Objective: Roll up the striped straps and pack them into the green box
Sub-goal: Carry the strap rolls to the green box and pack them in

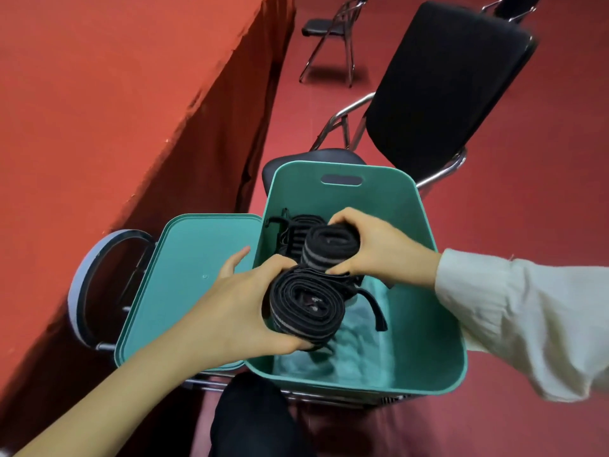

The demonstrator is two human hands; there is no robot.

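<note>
Rolls (304, 305) hide loose straps (291, 237) in green box (428, 324).

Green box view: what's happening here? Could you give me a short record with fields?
Container: green plastic box, open, with its flat green lid beside it
Left hand: grips the nearer rolled black grey-striped strap
Right hand: grips the farther rolled striped strap
Already inside: loose black straps at the far end
Behind: black folding chair
</note>
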